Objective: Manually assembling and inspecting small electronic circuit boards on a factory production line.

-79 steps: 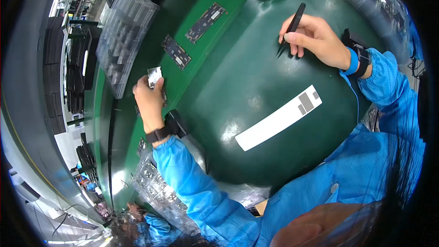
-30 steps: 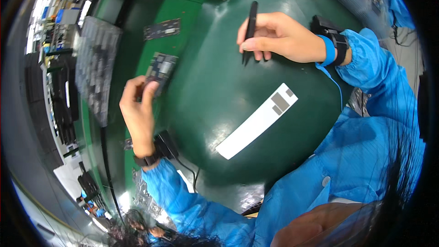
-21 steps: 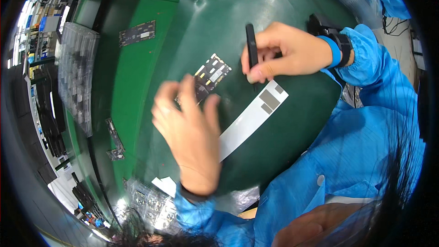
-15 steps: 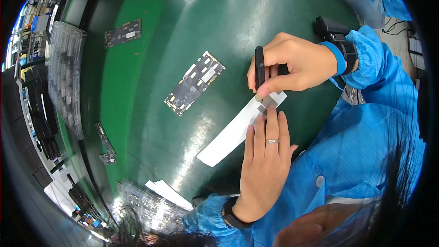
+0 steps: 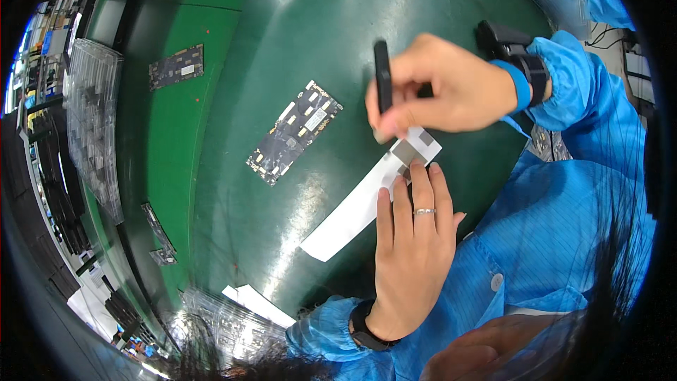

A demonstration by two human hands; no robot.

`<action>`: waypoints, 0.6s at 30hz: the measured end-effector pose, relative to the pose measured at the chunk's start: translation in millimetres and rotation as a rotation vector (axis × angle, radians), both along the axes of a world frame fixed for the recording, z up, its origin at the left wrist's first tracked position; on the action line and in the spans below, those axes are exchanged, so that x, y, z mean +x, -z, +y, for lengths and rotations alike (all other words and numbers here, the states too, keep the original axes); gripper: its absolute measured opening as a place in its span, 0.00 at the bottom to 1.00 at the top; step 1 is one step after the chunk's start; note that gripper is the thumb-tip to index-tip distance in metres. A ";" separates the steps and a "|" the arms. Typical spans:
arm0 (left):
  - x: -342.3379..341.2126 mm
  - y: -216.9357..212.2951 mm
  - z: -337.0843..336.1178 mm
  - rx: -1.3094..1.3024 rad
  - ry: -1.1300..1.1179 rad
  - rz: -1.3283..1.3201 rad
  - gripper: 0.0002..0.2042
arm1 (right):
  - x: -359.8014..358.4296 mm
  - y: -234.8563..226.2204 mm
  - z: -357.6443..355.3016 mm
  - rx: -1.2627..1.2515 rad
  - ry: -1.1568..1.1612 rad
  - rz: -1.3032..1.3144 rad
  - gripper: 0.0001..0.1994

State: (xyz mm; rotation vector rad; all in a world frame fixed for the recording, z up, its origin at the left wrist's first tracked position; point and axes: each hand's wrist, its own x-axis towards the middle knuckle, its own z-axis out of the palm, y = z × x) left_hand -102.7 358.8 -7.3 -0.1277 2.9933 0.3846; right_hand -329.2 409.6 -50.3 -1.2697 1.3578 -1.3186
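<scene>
My left hand (image 5: 415, 261) lies flat with its fingers stretched out. Its fingertips press on a white paper strip (image 5: 345, 220) that has grey square pieces (image 5: 407, 151) on its upper end. Just above that end, my right hand (image 5: 441, 88) pinches a slim black pen-like tool (image 5: 382, 77), held nearly upright. The fingers of this hand are slightly smeared by motion, and I cannot make out the tool's tip. Left of both hands lies a dark circuit board (image 5: 295, 134) with pale components and a white label, apart from the strip.
A second circuit board (image 5: 176, 67) and a small narrow board (image 5: 159, 234) rest on the bright green strip at left. Clear plastic trays (image 5: 95, 127) stand along the left edge, with more plastic trays (image 5: 226, 321) at lower left beside white paper (image 5: 259, 303). A black object (image 5: 497, 39) sits behind my right wrist.
My right hand has moved up and left with the black tool, off the strip's end, uncovering more of the grey pieces. My left hand stays on the strip. The whole view has shifted slightly.
</scene>
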 end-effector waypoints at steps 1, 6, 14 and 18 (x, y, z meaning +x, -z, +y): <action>-9.2 10.9 5.9 0.022 0.030 -0.012 0.33 | -5.8 10.9 7.5 0.034 0.110 -0.123 0.10; -45.2 20.3 -23.3 0.009 -0.143 0.040 0.35 | -29.2 21.0 -26.8 0.041 0.241 -0.085 0.13; -48.8 32.3 -18.1 -0.005 -0.248 0.132 0.41 | -25.7 21.9 -54.8 0.080 0.133 -0.027 0.13; -53.0 30.9 -17.4 0.005 -0.253 0.122 0.42 | -30.4 23.7 -51.7 0.064 0.136 0.013 0.15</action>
